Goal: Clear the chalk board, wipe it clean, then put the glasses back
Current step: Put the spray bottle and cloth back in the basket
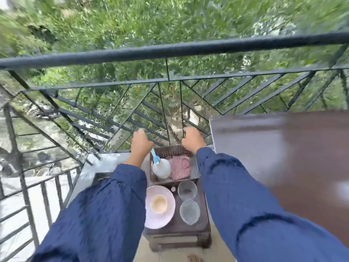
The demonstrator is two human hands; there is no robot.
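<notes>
- The chalk board point(194, 172) (the dark, flat slab with a thin raised rim, as I am judging it) is lying on the far half of a small dark stool point(177, 226), its far edge running crosswise from one hand to the other.
- The left hand point(141, 143) is sitting at the far left corner and the right hand point(192, 140) at the far right. Both are showing curled fingers, but blur is hiding whether they are gripping the rim.
- A white plastic spray bottle point(161, 168) with a blue nozzle and a soft pink checked cloth point(180, 167) are resting on the board — the bottle nearer the left hand.
- Two clear round glasses point(187, 190) are standing just beside the board's near edge, next to a glossy pink plate point(151, 221).
</notes>
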